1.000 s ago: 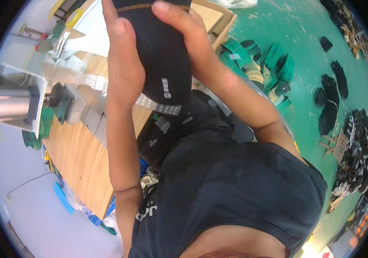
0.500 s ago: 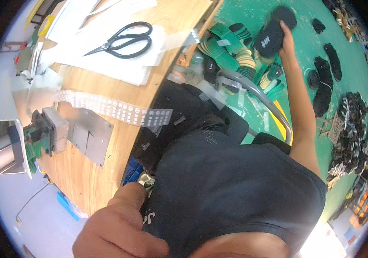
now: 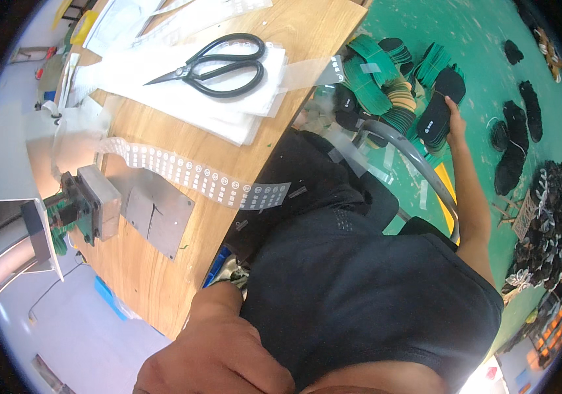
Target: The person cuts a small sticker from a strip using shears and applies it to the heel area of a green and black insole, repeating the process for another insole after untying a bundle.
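Right hand [image 3: 453, 123] stretched out over green floor, gripping flat black shoe insole [image 3: 438, 111] above insole pile [image 3: 386, 98] — left hand [image 3: 218, 358] curled near lap, grasp hidden, contents impossible to tell.

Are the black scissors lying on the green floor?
No, the scissors lie on white paper sheets on top of the wooden table.

Matt black scissors [image 3: 218, 64] lie on white paper sheets [image 3: 163, 85]; the table [image 3: 228, 164] is smooth wood, the insole [image 3: 440, 111] perhaps foam.
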Demonstrator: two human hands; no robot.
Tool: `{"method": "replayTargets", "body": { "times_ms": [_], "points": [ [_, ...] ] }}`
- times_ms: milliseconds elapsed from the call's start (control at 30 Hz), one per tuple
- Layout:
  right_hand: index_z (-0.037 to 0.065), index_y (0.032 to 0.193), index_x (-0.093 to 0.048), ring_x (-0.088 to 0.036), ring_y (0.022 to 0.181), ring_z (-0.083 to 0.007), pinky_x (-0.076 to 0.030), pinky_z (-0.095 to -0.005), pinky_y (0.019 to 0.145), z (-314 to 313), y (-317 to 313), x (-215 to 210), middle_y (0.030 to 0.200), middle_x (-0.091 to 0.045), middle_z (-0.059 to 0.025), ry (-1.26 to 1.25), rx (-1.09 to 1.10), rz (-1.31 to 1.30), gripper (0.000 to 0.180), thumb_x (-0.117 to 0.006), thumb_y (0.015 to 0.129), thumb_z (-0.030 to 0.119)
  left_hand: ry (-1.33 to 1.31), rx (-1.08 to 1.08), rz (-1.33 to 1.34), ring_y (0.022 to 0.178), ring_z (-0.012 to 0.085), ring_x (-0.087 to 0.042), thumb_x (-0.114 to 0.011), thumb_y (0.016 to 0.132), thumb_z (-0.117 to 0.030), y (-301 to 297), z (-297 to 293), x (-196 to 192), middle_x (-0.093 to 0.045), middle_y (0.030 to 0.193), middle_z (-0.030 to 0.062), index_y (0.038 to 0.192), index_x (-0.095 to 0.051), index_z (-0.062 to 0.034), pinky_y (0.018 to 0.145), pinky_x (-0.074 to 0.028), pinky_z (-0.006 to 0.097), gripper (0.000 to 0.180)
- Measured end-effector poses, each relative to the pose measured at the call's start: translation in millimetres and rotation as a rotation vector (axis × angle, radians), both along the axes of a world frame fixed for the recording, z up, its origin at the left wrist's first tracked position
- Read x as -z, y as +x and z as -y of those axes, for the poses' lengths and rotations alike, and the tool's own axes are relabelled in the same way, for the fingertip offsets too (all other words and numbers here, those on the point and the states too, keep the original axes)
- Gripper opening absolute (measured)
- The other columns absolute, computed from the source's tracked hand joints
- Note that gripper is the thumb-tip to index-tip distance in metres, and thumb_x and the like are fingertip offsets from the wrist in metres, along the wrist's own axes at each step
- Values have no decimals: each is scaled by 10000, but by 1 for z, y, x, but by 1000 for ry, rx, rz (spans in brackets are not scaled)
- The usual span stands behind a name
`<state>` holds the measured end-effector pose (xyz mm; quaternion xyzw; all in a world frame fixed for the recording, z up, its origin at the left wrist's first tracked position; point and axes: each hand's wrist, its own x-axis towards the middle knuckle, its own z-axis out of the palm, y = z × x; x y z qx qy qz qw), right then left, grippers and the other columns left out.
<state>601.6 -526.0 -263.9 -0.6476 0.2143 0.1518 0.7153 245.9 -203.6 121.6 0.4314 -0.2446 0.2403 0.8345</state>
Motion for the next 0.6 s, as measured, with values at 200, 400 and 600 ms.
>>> {"method": "replayTargets", "body": {
  "times_ms": [200, 400, 600],
  "points": [
    [14, 1078, -632, -629, 827, -182, -500, -296, 760, -38, -1, -23, 983, -657, -92, -48, -90, 12, 417, -724, 771, 281, -9, -76, 70, 312, 97, -279, -543, 838, -183, 4, -5, 4, -345, 406, -22, 1083, -514, -106, 360, -282, 238, 258],
    [-43, 1040, -637, -639, 806, -183, -487, -268, 750, -61, -26, -45, 945, -674, -99, -190, -323, -45, 477, -722, 759, 333, 29, -150, 228, 322, 99, -288, -537, 839, -166, 8, -17, 17, -347, 412, -20, 1063, -527, -122, 366, -303, 245, 229],
    [-31, 1008, -659, -625, 791, -155, -468, -254, 731, -65, -15, -38, 920, -669, -88, -300, -437, 25, 469, -725, 755, 358, 13, -250, 74, 339, 92, -301, -547, 897, -212, 2, -15, 10, -351, 427, -35, 1049, -547, -138, 381, -321, 246, 169]
  ]
}}
